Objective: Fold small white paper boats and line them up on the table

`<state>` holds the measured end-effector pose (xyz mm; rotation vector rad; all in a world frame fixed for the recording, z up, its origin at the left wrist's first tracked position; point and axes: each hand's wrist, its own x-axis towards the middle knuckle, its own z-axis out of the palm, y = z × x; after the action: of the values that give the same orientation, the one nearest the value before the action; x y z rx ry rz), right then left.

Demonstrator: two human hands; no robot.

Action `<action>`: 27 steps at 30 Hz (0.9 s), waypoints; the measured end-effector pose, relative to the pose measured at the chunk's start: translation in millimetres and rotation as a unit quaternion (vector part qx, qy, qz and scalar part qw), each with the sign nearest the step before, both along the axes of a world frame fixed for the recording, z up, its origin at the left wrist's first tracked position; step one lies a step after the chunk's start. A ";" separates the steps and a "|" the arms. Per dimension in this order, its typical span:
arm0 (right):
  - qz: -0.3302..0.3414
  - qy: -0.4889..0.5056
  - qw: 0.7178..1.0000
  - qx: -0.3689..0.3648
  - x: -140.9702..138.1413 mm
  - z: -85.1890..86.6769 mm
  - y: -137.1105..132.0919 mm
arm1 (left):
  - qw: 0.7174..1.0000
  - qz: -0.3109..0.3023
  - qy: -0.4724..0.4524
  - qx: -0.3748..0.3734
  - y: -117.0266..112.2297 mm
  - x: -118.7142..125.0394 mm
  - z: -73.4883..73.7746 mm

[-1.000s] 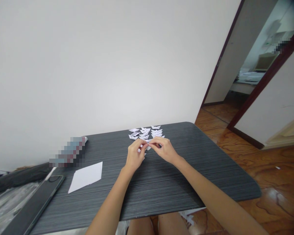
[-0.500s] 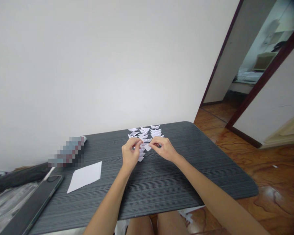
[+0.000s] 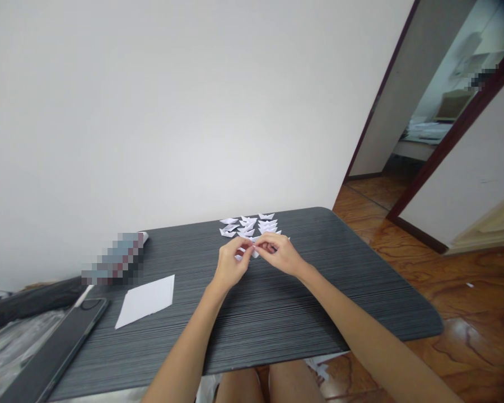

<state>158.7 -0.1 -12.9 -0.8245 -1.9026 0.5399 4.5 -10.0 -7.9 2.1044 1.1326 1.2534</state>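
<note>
Pinched between the fingertips of both hands is a small folded white paper boat (image 3: pixel 255 254), mostly covered by the fingers. My left hand (image 3: pixel 234 262) is closed on its left side, thumb against forefinger. From the right, my right hand (image 3: pixel 279 253) grips it the same way, and the fingertips of the two hands almost touch. Just beyond them, several folded paper boats (image 3: pixel 267 225) stand in rows on the dark table (image 3: pixel 294 319). Some of the nearer boats are hidden behind my hands.
White paper sheets (image 3: pixel 146 302) lie on the table to the left. Further left are a dark phone-like slab (image 3: pixel 61 350) and a blurred-out object (image 3: pixel 116 258). A white wall (image 3: pixel 193 112) rises behind the table, and a doorway opens at the right.
My left hand has moved right and closer to my right hand, so the fingertips now meet around the paper boat. Less of the boat shows than before.
</note>
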 end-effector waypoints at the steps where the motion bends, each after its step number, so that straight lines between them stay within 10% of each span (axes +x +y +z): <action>1: 0.006 0.006 1.000 -0.009 -0.4 -0.5 0.0 | 1.000 -0.005 -0.006 -0.003 -0.5 0.0 -0.6; 11: 0.115 0.086 0.974 -0.173 -0.7 -9.4 4.6 | 0.999 -0.031 -0.038 -0.018 -3.8 1.6 0.6; 27: 0.176 0.110 0.959 -0.193 6.8 2.9 2.2 | 0.996 -0.040 -0.081 -0.008 -0.2 -0.9 0.0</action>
<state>165.5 2.1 -9.9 -0.6325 -1.7658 1.2018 3.7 -10.2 -7.8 1.9758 0.9741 1.3460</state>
